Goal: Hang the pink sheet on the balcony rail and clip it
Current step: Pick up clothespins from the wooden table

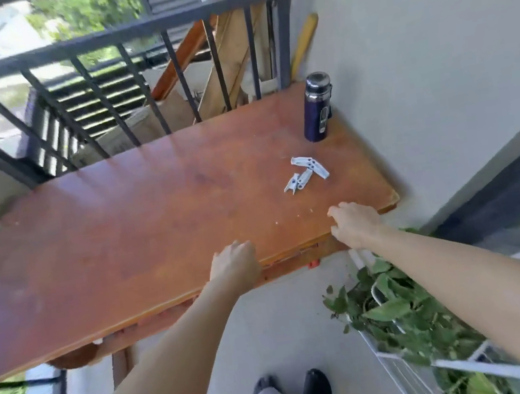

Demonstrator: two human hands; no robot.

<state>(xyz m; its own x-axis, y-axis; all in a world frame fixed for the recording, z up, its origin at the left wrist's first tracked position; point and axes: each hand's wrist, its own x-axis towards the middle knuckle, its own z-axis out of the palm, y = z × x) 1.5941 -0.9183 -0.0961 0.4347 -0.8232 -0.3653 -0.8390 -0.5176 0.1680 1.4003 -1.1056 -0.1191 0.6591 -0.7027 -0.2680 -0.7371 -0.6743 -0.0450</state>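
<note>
Now: two bare hands reach over the near edge of the counter (139,231), a reddish-brown wooden top with a worn, glossy finish.
Left hand (235,264): back toward the camera, resting at the counter's near edge; its fingers (237,245) are loosely bent onto the top and hold nothing.
Right hand (355,224): near the counter's right near corner, fingers (335,211) relaxed and bent, tips touching the wood, nothing in its grasp.
Clips (307,173): about four pale, whitish plastic pegs with dark pivot spots, lying in a loose cluster on the right part of the counter, apart from both hands and just ahead of the right one.
Balcony rail (100,40): dark metal with a flat top bar and thin upright bars, running along the far side of the counter; its top bar is bare.
Bottle (316,110): dark blue with a black and steel cap, upright at the far right corner, beside the wall and beyond the clips.
Planks (229,43): wooden boards leaning behind the rail.
Plant (400,307): green leaves in a white wire rack on the floor, under the right forearm.
Shoes (311,391): dark, on the pale floor below.
</note>
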